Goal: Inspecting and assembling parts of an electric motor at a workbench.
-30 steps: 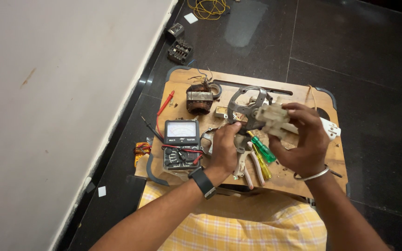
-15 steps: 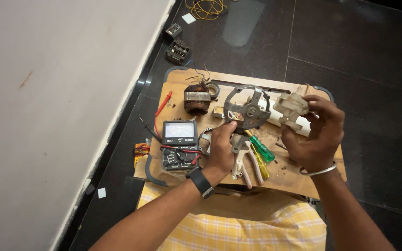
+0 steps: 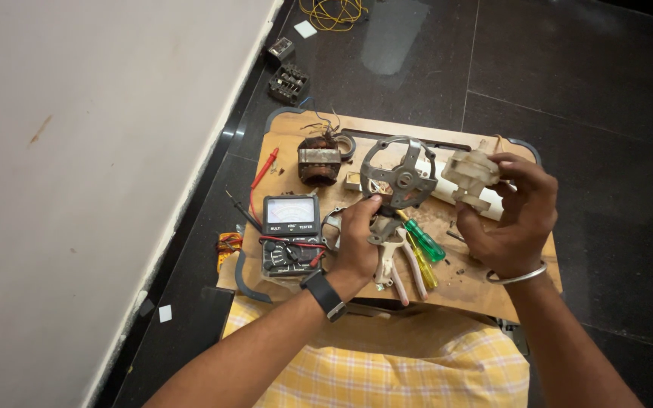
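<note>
Left of the wooden bench [image 3: 485,291]: pale wall, dark tiled floor. A small black terminal block [image 3: 288,82] and a coil of yellow wire [image 3: 332,11] lie on the floor beyond the bench's far edge.

On the bench, left side: analog multimeter [image 3: 290,234], red probe lead [image 3: 262,174] running off to its left. Behind it a wound motor stator [image 3: 318,159], copper coils showing, loose leads on top.

Centre: left hand [image 3: 358,240], wrist strapped with a dark watch, grip closed on the lower edge of a grey metal motor end bracket [image 3: 400,175]. Bracket is held upright just above the bench, ring-shaped with spokes and a central hub. Below it lie pliers with pale handles [image 3: 394,264] and a green-handled screwdriver [image 3: 423,240], plus a yellow-handled one beside it.

Right: right hand [image 3: 509,215], metal bangle on wrist, grip clasped round a cream plastic housing part [image 3: 470,174], lifted clear of the bracket, apart from it by a small gap.

Judgement: step in hand looks like separating or comparing two motor parts; both are in the air, none seated. Next move calls for a steady left hold while the right part is turned for inspection or set on bare bench, clear of the tools.
</note>
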